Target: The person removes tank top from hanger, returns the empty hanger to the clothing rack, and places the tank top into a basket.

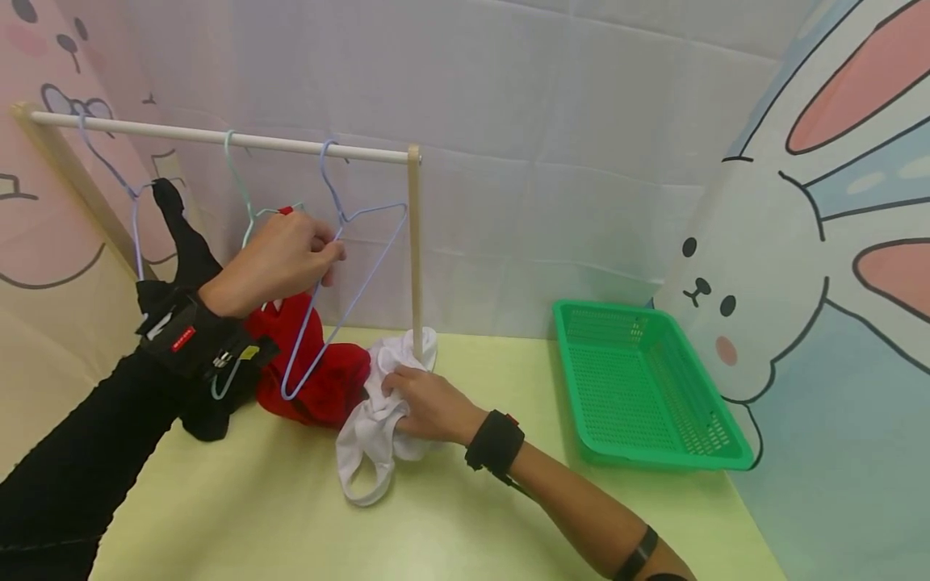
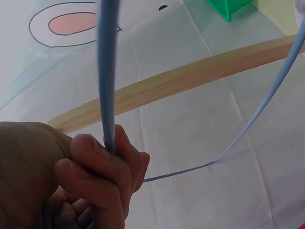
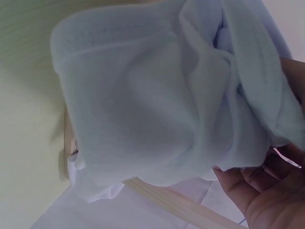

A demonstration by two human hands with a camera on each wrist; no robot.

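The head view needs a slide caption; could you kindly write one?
Left hand holds a blue hanger on a rail; right hand grips a white garment.

A crumpled white garment (image 1: 370,424) is held bunched below and right of a bare, hook-hung blue hanger (image 2: 107,71).

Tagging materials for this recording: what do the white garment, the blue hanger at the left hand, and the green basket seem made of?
White garment: soft, matt fabric, perhaps cotton; it folds loosely and shows a stitched hem.
Blue hanger: smooth, evenly coloured; could be plastic or coated wire.
Green basket: likely moulded plastic, fairly smooth, judging by its uniform colour and perforated sides.
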